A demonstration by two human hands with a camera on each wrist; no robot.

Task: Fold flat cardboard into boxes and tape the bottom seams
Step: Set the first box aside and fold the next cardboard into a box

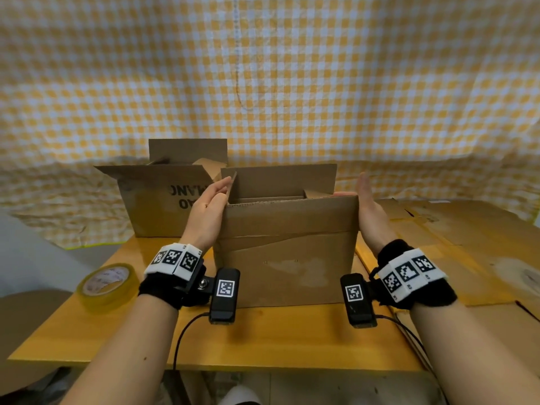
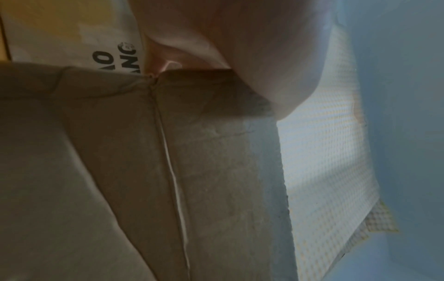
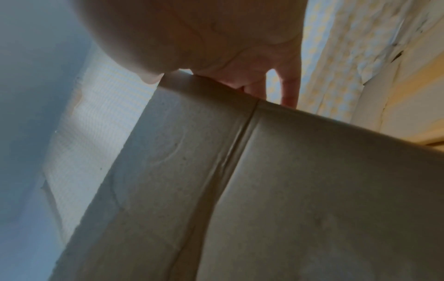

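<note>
A brown cardboard box [image 1: 286,258] stands upright on the yellow wooden table [image 1: 263,337], its top flaps raised. My left hand [image 1: 209,206] lies flat against the box's left side, its straight fingers reaching up along the left flap. On the opposite side my right hand [image 1: 368,211] presses flat, fingers pointing away from me. In the left wrist view my palm [image 2: 228,47] meets the top edge of the box wall [image 2: 168,171]. The right wrist view shows my right palm [image 3: 204,38] at the box corner [image 3: 264,190]. A roll of clear tape [image 1: 106,283] lies near the table's left edge.
A second open box [image 1: 157,206] with black printed letters stands behind on the left, also seen in the left wrist view [image 2: 115,57]. Flat cardboard sheets [image 1: 467,244] are stacked on the right. A yellow checked cloth [image 1: 292,83] hangs across the back.
</note>
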